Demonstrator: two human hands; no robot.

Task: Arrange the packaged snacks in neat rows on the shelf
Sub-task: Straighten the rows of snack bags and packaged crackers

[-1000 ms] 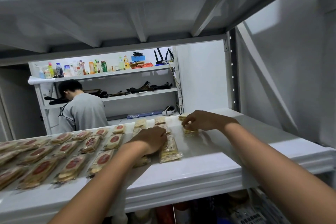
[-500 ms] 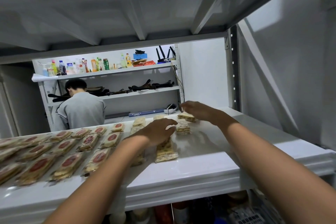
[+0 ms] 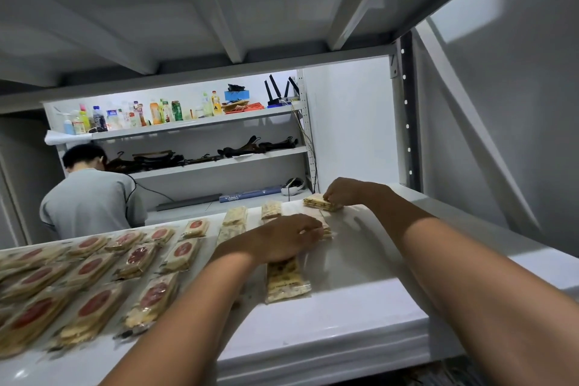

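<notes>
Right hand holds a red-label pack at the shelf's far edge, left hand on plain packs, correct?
No: head view shows the right hand holding a plain pack, not red-label, at the shelf's far edge; left hand on plain packs.

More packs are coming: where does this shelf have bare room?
Bare: the shelf between the left hand and right hand, and beyond the right arm. Crowded: left half, rows of red-label packs; cracker packs at both hands.
</notes>
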